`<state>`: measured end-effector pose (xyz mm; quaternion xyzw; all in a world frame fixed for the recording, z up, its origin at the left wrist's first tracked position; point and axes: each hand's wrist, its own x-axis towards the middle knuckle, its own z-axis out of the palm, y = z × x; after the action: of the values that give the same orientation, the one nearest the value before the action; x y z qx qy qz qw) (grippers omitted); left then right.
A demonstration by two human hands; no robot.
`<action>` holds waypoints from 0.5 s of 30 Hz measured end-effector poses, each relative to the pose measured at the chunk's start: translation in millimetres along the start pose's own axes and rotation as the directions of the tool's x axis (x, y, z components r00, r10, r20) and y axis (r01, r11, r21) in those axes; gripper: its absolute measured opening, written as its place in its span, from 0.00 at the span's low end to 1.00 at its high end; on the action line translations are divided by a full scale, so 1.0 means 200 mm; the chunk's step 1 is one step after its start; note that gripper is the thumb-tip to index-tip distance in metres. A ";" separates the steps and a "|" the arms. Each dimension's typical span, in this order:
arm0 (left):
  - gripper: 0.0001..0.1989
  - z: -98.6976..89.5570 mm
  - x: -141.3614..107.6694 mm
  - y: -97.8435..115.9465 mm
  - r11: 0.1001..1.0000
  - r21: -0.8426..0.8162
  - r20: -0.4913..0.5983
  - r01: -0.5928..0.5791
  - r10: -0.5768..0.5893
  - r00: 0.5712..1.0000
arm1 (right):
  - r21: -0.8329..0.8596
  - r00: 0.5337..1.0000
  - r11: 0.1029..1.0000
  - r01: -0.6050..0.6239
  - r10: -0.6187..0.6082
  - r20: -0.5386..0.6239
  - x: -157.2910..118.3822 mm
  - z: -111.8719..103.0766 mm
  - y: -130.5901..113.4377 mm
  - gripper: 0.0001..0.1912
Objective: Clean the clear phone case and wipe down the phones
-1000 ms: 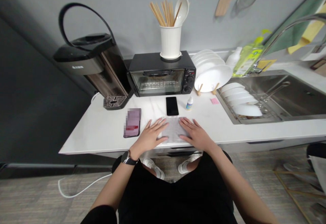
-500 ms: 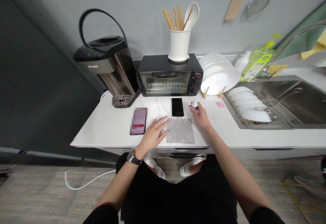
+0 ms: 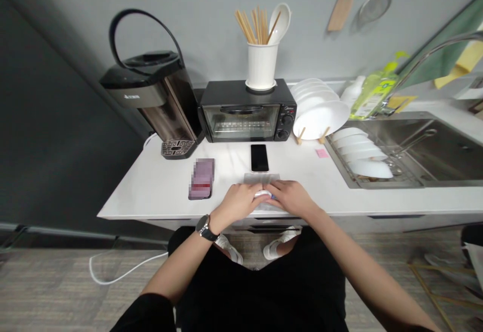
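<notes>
Small white bottle (image 3: 263, 194): held between both hands near the front edge of the counter (image 3: 158, 193), mostly hidden by fingers, a trace of blue at its right end

Left hand (image 3: 239, 202): closed narrowly around the bottle from the left; black wristwatch (image 3: 205, 228) on the wrist

Right hand (image 3: 290, 198): closed narrowly around the bottle from the right, touching the left hand

Grey cloth (image 3: 261, 178): flat on the counter under both hands, far edge showing

Black smartphone (image 3: 259, 158): screen up, just beyond the cloth

Pixelated flat object (image 3: 201, 178): on the counter left of the hands, too blurred to identify

Along the back edge: electric hot water dispenser (image 3: 151, 90) at the left; black toaster oven (image 3: 241, 110) in the middle, topped by a white utensil holder (image 3: 262, 65) with wooden chopsticks (image 3: 256, 25) and a white spoon (image 3: 280, 22); white plates (image 3: 320, 113) upright in a wooden stand to its right

Right end: pink sticky note (image 3: 322, 153) on the counter, beside a stainless steel sink (image 3: 422, 146) with white bowls (image 3: 358, 151) stacked at its left side
</notes>
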<state>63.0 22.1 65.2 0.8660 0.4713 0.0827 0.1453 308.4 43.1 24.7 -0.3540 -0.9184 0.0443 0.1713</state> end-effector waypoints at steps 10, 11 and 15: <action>0.33 -0.03 -0.31 -0.15 0.963 -0.260 0.013 0.077 -0.077 0.997 | -0.005 0.991 1.000 0.000 0.000 -0.135 -0.26 -0.04 0.11 0.23; 0.32 -0.05 -0.34 -0.21 0.948 -0.297 -0.027 0.117 -0.131 0.991 | 0.029 0.973 0.995 -0.096 0.100 -0.210 -0.31 -0.05 0.19 0.23; 0.22 -0.09 -0.30 -0.33 0.924 -0.368 -0.108 0.103 -0.152 0.982 | 0.305 0.837 0.904 -0.300 0.403 -0.370 -0.35 0.00 0.38 0.26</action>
<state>-27.7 9.2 60.1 0.7845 0.5122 0.2161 0.2747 404.8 52.8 -11.3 -0.4958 -0.7656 0.1052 0.3961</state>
